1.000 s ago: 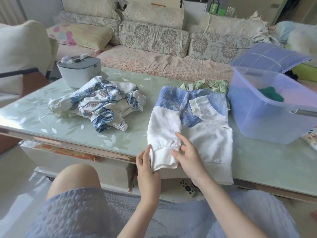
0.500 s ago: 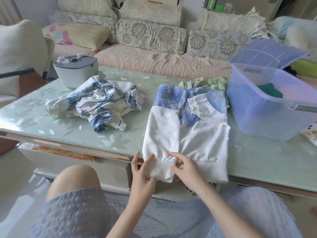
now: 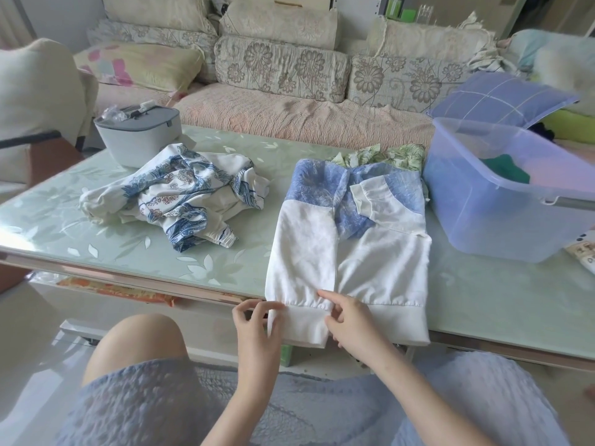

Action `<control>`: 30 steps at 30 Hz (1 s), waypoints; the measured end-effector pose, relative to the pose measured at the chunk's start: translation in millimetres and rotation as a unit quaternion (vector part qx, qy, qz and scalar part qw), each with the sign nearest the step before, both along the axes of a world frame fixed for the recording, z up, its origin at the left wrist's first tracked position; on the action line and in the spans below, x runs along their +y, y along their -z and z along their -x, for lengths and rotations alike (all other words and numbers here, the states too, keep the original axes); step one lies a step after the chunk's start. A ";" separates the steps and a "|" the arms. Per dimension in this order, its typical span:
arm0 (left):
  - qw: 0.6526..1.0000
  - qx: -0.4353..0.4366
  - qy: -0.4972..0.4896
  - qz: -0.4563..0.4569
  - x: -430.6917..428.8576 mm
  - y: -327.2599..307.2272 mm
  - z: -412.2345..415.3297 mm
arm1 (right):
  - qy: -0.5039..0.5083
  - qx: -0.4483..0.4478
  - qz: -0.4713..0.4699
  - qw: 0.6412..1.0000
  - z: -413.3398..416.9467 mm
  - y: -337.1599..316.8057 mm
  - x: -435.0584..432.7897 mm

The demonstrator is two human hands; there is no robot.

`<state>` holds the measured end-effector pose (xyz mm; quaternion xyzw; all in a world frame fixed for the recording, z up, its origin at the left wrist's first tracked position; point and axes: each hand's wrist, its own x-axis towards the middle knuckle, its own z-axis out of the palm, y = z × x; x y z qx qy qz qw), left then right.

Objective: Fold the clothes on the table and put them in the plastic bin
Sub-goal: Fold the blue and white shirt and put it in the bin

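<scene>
A white and blue top lies flat on the green glass table, both sleeves folded over its front. Its hem hangs over the near edge. My left hand pinches the left side of the folded sleeve's cuff. My right hand holds the cuff's right side with thumb and fingers. A crumpled blue-patterned white garment lies to the left. A green leafy garment peeks out behind the top. The clear purple plastic bin stands at the right, with something dark green inside.
A grey lidded box stands at the table's back left. The bin's purple lid leans behind the bin. A floral sofa runs along the far side. A white packet lies right of the bin. My knees are below the table edge.
Both hands drew the sleeve cuff down toward me, from above the hem to the table's near edge, straightening the sleeve. The rest of the table is unchanged.
</scene>
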<state>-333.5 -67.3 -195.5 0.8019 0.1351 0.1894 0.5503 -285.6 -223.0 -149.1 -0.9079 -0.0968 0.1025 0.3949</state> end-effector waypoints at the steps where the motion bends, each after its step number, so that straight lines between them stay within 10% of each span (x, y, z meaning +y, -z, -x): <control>1: 1.000 0.004 -0.005 -0.021 0.4 -1.4 -1.1 | -0.001 0.002 0.003 1.000 0.4 -1.2 -0.6; 9: 0.930 -0.101 0.094 -0.341 23.2 -14.6 -53.4 | -0.022 -0.219 0.208 0.953 -13.5 -13.2 6.6; 16: 0.841 0.083 0.269 -0.463 29.7 -9.8 -76.2 | -0.096 -0.140 0.296 0.940 -28.0 21.2 6.2; 30: 0.866 0.064 0.226 -0.442 41.5 -40.0 -127.5 | -0.087 -0.073 0.209 0.971 -52.9 3.5 -11.9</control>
